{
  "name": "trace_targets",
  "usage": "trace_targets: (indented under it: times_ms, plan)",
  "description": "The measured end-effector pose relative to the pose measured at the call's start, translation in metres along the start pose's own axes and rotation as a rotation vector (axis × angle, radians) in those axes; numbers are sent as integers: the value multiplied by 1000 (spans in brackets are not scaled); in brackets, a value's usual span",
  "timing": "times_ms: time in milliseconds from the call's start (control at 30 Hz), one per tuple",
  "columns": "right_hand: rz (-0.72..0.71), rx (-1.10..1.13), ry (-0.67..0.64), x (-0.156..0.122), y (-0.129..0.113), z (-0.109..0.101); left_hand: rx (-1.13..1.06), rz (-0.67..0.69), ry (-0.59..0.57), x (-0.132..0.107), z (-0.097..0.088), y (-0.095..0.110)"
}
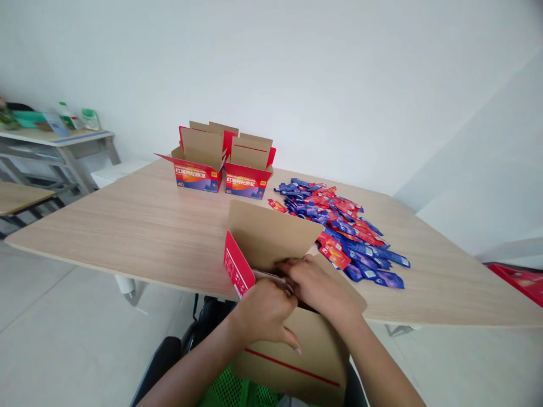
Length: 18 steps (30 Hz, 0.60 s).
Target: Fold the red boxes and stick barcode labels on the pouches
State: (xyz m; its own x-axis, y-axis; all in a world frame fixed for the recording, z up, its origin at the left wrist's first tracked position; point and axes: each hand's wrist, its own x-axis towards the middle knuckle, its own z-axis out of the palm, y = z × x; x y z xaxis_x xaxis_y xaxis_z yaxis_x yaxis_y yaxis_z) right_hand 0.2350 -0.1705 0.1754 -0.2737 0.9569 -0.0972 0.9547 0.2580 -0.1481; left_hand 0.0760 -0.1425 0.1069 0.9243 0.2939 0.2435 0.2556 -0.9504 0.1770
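A flat brown cardboard box blank [271, 234] with a red printed outside lies half over the near edge of the wooden table [139, 226], part folded up. My left hand [265, 314] grips its middle fold, fingers curled round the card and thumb pointing down. My right hand [316, 285] presses on the same fold right beside it, fingers bent over the card. A red side flap [237, 265] sticks up at the left of my hands. The lower panel with a red line [297, 362] hangs over my lap.
Three open red and brown boxes [223, 161] stand at the table's far side. A heap of several blue and red sachets [343, 226] lies to the right of my hands. A side table with bottles [55, 133] stands far left. A red item [520, 280] lies on the floor at right.
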Motion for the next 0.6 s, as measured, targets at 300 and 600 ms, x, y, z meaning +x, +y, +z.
trace_targets:
  times_ms: [300,600]
  plan:
    - [-113,584,-124,54,19,4,-51,-44,-90,-18,-5,21]
    - [263,410,-109,67,52,40,-50,-129,-58,-23,-17,6]
